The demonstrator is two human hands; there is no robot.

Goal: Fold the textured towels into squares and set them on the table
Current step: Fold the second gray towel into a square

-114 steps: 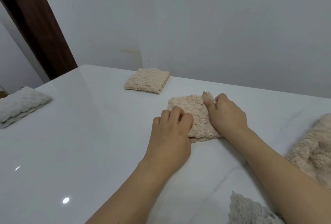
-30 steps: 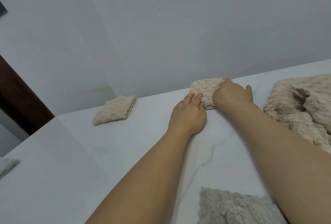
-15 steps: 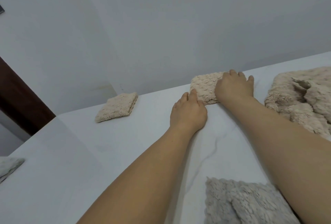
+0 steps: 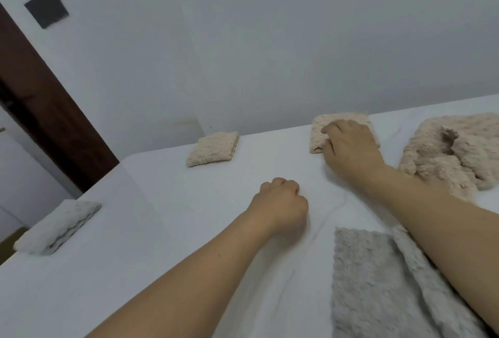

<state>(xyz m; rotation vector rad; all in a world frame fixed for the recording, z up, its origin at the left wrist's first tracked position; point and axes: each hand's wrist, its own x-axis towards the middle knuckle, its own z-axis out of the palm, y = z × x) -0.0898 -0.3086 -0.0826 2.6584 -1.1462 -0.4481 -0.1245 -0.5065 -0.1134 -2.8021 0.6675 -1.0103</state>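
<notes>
Our right hand (image 4: 348, 146) lies flat, fingers spread, on the folded beige towel (image 4: 320, 132) at the far edge of the white counter (image 4: 167, 229). Our left hand (image 4: 280, 206) rests on the counter in a loose fist, gripping nothing. Another folded beige square (image 4: 213, 148) sits to the left, a white one (image 4: 58, 225) nearer the left edge. An unfolded beige heap (image 4: 453, 154) and a grey towel (image 4: 378, 283) lie on the right.

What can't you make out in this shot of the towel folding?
- Head view: the folded beige towel is partly covered by the right hand.
- Head view: the grey towel is cut by the bottom edge and crossed by the right forearm.
- Head view: the left hand hides its own fingertips.
</notes>
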